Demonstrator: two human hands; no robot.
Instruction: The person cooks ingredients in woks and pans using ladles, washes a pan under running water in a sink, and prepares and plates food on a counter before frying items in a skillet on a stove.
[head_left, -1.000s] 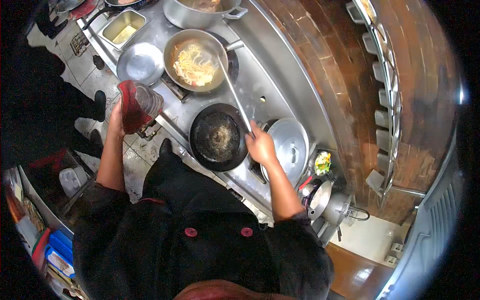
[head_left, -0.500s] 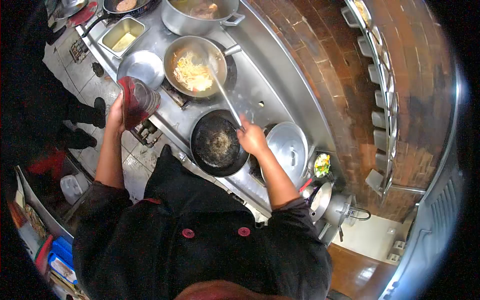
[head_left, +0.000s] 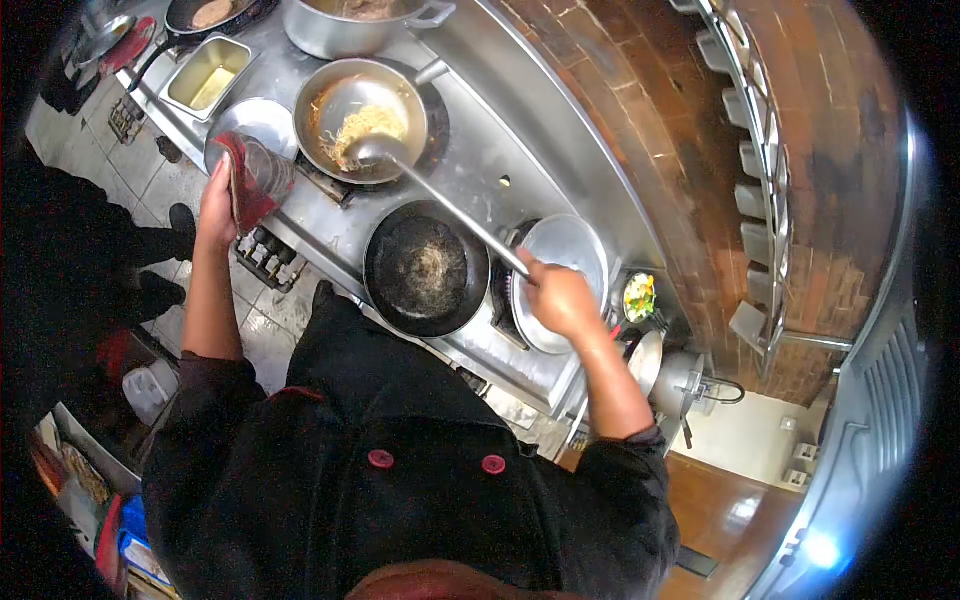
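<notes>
A long-handled ladle (head_left: 455, 210) is gripped near its handle's end by my right hand (head_left: 565, 300), its fingers closed. The ladle's bowl rests among noodles (head_left: 368, 125) in a steel wok (head_left: 312, 150) on the stove. My left hand (head_left: 217, 205) holds a folded red and grey cloth (head_left: 262, 178). That cloth overlaps the near edge of a shallow metal pan or plate (head_left: 262, 120) beside the wok; whether they touch I cannot tell. Nearer to me sits a dark, blackened wok (head_left: 428, 270), with nothing in it.
A big pot (head_left: 340, 35) and a rectangular metal container (head_left: 208, 78) stand at the far end. To the right are a round metal lid (head_left: 565, 280) and a bowl of chopped vegetables (head_left: 640, 297). A person in dark clothes (head_left: 70, 270) stands on the left.
My right hand has moved right and toward me, drawing the ladle's bowl to the wok's near side. The noodles have gathered there. The camera view has shifted slightly.
</notes>
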